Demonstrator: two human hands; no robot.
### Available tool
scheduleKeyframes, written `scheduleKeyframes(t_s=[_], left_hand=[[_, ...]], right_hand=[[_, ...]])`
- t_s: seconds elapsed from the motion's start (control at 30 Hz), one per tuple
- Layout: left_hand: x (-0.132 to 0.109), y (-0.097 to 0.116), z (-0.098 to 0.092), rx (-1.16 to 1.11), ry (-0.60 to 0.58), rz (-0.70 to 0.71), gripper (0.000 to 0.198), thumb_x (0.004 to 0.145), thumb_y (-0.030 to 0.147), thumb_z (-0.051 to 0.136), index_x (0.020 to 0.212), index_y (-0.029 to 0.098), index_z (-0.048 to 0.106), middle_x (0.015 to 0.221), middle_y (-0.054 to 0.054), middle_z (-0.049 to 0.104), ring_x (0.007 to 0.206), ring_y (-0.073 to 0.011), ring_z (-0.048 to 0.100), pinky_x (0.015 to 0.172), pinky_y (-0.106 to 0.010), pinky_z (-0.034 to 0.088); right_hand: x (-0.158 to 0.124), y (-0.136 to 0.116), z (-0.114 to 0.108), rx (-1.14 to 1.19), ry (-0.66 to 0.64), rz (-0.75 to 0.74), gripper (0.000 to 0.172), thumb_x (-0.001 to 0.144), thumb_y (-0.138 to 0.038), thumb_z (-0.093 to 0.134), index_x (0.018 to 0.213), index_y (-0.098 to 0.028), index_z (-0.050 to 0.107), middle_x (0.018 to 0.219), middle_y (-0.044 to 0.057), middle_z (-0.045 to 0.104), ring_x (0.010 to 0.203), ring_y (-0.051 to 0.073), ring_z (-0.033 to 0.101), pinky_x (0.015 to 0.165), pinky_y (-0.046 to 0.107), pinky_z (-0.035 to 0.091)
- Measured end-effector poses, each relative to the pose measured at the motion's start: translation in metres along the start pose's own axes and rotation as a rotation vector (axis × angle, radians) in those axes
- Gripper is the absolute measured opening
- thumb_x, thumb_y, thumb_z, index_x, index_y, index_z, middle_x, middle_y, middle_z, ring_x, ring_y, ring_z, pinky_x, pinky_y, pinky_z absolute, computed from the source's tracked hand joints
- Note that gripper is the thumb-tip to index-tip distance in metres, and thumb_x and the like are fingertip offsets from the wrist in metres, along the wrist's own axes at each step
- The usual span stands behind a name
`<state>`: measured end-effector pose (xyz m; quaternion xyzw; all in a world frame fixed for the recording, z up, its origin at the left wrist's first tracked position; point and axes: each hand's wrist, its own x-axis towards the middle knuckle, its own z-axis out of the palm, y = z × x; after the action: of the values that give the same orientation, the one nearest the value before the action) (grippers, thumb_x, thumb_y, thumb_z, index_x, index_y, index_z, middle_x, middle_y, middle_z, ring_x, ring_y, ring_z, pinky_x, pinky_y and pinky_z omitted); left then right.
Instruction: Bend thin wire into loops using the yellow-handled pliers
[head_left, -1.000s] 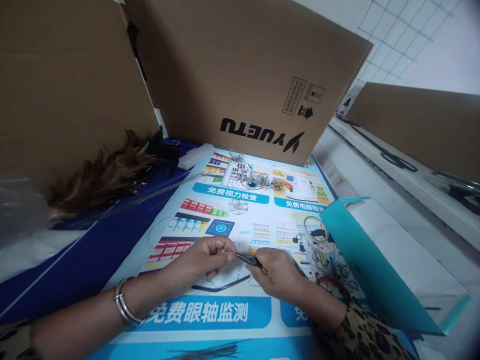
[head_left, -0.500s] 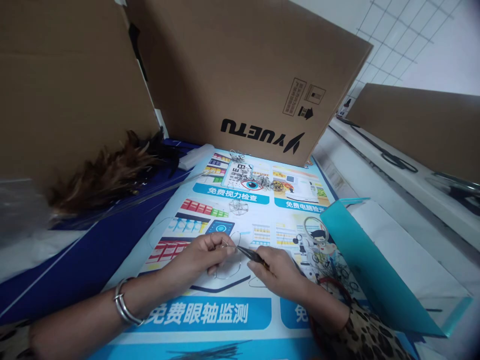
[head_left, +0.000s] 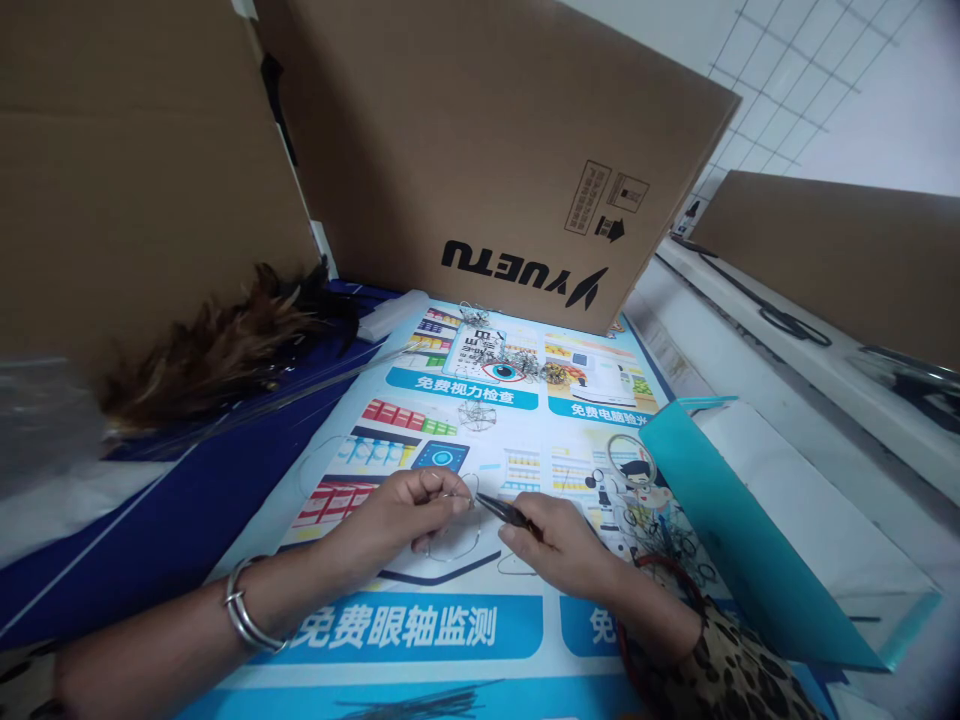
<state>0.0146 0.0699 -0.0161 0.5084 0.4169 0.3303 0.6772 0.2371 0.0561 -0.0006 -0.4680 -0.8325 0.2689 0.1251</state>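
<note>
My left hand (head_left: 420, 510) pinches a thin wire (head_left: 478, 530) that curves in a loose loop over the printed sheet. From the other side, my right hand (head_left: 559, 540) grips a pair of dark needle-nose pliers (head_left: 504, 508). The pliers' tips are close to the left fingertips and the wire; whether they touch it I cannot tell. Right of my right hand lies a tangle of bent wire pieces (head_left: 671, 540) with a ring-shaped coil (head_left: 631, 460). Below both hands is a bundle of straight dark wires (head_left: 420, 703).
Upright cardboard (head_left: 450, 130) closes off the back and left. Small wire clusters (head_left: 478, 415) sit on the printed sheet (head_left: 420, 625). Brown feathers (head_left: 217, 345) and a clear plastic bag (head_left: 45, 450) lie left. A teal open box (head_left: 757, 540) stands right.
The pliers' tips have shifted slightly right, away from the left fingertips. Otherwise both hands keep nearly the same position.
</note>
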Motion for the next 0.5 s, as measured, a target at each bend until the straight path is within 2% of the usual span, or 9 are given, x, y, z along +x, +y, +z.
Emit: scheduleKeyframes(t_s=[0.33, 0.4, 0.5], left_hand=[[0.001, 0.0, -0.001, -0.044, -0.021, -0.015, 0.018, 0.078, 0.034, 0.058, 0.076, 0.017, 0.057, 0.05, 0.007, 0.045, 0.041, -0.0053, 0.033, 0.041, -0.018, 0.024], [0.001, 0.0, -0.001, -0.066, -0.008, 0.0, 0.015, 0.078, 0.032, 0.058, 0.076, 0.017, 0.057, 0.051, 0.007, 0.044, 0.041, -0.005, 0.033, 0.041, -0.018, 0.023], [0.003, -0.001, -0.003, -0.087, 0.054, 0.027, 0.011, 0.078, 0.028, 0.059, 0.077, 0.017, 0.057, 0.054, 0.007, 0.044, 0.043, -0.0048, 0.034, 0.042, -0.018, 0.023]], right_hand=[[0.0, 0.003, 0.004, 0.004, 0.059, -0.036, 0.027, 0.089, -0.04, 0.041, 0.076, -0.018, 0.049, 0.07, -0.001, 0.051, 0.064, 0.011, 0.048, 0.056, 0.02, 0.032], [0.001, 0.003, -0.002, -0.042, 0.092, -0.073, 0.026, 0.089, -0.04, 0.043, 0.079, -0.017, 0.053, 0.073, 0.001, 0.053, 0.07, 0.013, 0.05, 0.061, 0.022, 0.035], [-0.001, 0.0, -0.024, -0.2, 0.112, -0.091, 0.025, 0.086, -0.04, 0.048, 0.088, -0.017, 0.058, 0.084, 0.006, 0.057, 0.083, 0.017, 0.051, 0.07, 0.026, 0.038]])
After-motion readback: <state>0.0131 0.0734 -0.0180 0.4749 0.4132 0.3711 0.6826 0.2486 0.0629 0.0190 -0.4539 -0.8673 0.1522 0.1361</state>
